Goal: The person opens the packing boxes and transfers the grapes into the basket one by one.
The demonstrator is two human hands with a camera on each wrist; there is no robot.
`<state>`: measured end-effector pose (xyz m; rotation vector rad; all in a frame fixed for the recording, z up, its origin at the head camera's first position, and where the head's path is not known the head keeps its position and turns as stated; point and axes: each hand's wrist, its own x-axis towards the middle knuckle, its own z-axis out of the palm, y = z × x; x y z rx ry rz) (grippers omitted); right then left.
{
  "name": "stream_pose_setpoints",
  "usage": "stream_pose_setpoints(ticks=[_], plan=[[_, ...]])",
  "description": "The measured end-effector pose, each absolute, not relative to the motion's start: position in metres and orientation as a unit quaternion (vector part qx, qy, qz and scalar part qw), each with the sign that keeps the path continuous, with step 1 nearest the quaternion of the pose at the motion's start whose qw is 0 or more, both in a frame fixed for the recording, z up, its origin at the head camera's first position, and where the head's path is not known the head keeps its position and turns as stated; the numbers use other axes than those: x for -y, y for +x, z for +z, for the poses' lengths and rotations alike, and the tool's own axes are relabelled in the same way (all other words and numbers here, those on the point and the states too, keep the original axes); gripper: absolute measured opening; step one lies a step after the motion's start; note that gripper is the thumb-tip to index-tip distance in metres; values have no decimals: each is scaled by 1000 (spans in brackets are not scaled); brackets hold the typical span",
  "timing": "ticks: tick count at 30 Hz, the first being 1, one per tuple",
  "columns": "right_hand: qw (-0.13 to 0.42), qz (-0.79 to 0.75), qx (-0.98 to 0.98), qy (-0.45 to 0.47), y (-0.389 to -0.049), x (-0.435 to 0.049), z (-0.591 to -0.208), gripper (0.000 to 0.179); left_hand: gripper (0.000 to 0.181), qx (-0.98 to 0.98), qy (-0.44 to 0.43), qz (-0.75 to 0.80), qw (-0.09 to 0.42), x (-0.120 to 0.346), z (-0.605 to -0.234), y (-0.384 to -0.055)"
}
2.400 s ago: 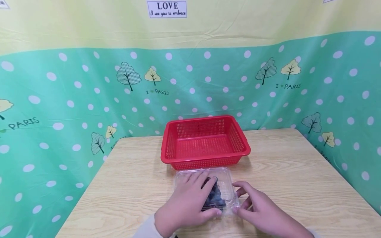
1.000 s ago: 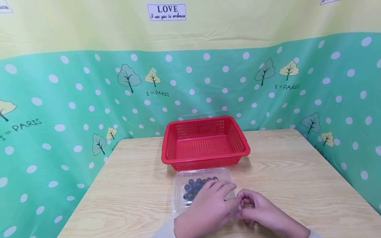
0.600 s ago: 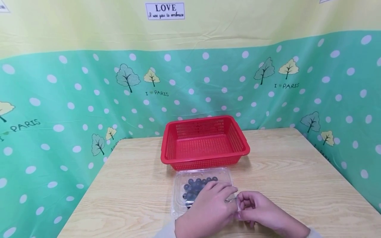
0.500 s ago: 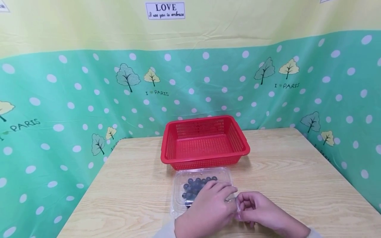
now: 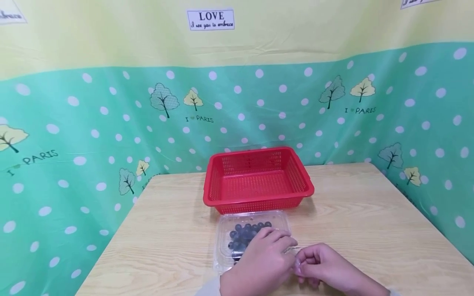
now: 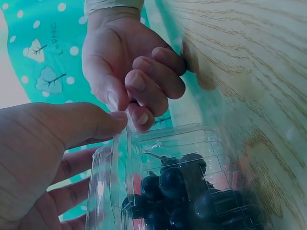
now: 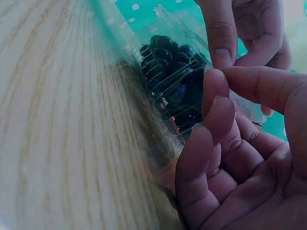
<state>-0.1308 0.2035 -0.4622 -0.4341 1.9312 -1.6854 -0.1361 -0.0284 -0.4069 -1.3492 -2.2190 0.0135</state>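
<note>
A clear plastic clamshell box (image 5: 222, 253) lies on the table, with dark round grapes (image 5: 244, 235) showing through its lid. My left hand (image 5: 259, 261) reaches across the lid to the box's right edge, covering part of the fruit. In the left wrist view, the left hand (image 6: 29, 158) has its thumb on the box's rim (image 6: 122, 163), its fingers behind. My right hand (image 5: 326, 265) pinches the same edge between thumb and index finger, its other fingers curled. In the right wrist view, the fingertips of the right hand (image 7: 240, 172) meet the left thumb (image 7: 221, 40) at the rim.
A red plastic basket (image 5: 259, 203) with slotted walls stands right behind the box. Both are on a light wooden table (image 5: 163, 230). A green and yellow printed cloth (image 5: 244, 98) hangs around the table's back and sides.
My left hand, earlier spread over the lid, has moved right to the edge beside my right hand. The right hand's fingers have closed on the edge. The box stays in place.
</note>
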Motion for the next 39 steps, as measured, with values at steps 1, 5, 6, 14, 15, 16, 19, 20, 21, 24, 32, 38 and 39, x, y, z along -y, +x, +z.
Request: stream_pose_setpoints(ticks=[1,5,6,14,15,16,19,20,21,24,32,38,39], plan=[[269,-628,-711,-166,-130,-204,-463,22,10,821,-500,6,275,28,-408,-136],[273,-643,-692,-181,-129,-204,-464,25,13,822,-498,11,277,27,-408,-136],[273,-645,-690,-182,-129,-204,-464,25,13,822,-497,11,277,27,-409,-136],[274,-645,-691,-180,-128,-203,-465,29,9,830,-497,3,255,27,-408,-135],[274,-644,-691,-180,-128,-203,-465,29,9,829,-497,3,255,27,-407,-135],[275,-644,-691,-180,-128,-203,-465,29,9,829,-497,4,255,27,-407,-135],[274,-645,-689,-182,-128,-203,-465,30,9,829,-498,5,255,27,-407,-134],[274,-646,-689,-182,-128,-203,-465,31,9,829,-499,6,254,27,-407,-134],[274,-645,-689,-182,-128,-203,-465,31,9,829,-499,6,253,27,-407,-134],[275,-646,-689,-181,-128,-203,-467,30,10,829,-500,6,252,27,-406,-134],[277,-646,-690,-173,-128,-203,-466,25,11,828,-503,-3,247,27,-406,-135],[278,-651,-685,-172,-128,-202,-466,26,11,828,-507,-9,238,28,-405,-136],[279,-652,-684,-172,-128,-201,-466,26,10,827,-508,-9,240,28,-405,-136]])
